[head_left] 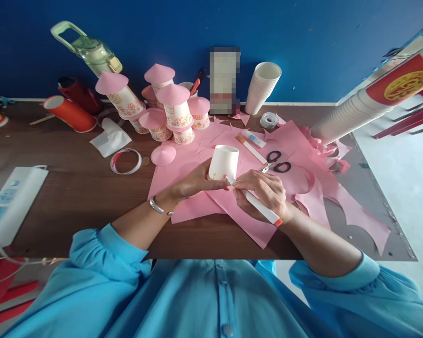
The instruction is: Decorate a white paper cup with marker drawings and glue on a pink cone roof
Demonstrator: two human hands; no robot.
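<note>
My left hand (199,180) is closed around a white paper cup (224,160), held above pink paper sheets (193,206). A small orange-yellow drawn mark shows near the cup's lower left. In my right hand (262,190) is a white marker pen (261,206) with an orange end, its tip touching or almost touching the cup's lower side. Beyond the hands lie a second marker (252,149), a glue tube (254,138) and black-handled scissors (277,162). A loose pink paper cone (163,155) lies left of the cup.
Decorated cup towers with pink cone roofs (174,105) stand at the back. Stacked white cups (262,89), clear tape (269,120) and a tall cup stack (352,117) are to the right. At left are a tape roll (126,161), a red cup (70,114) and a power strip (12,202).
</note>
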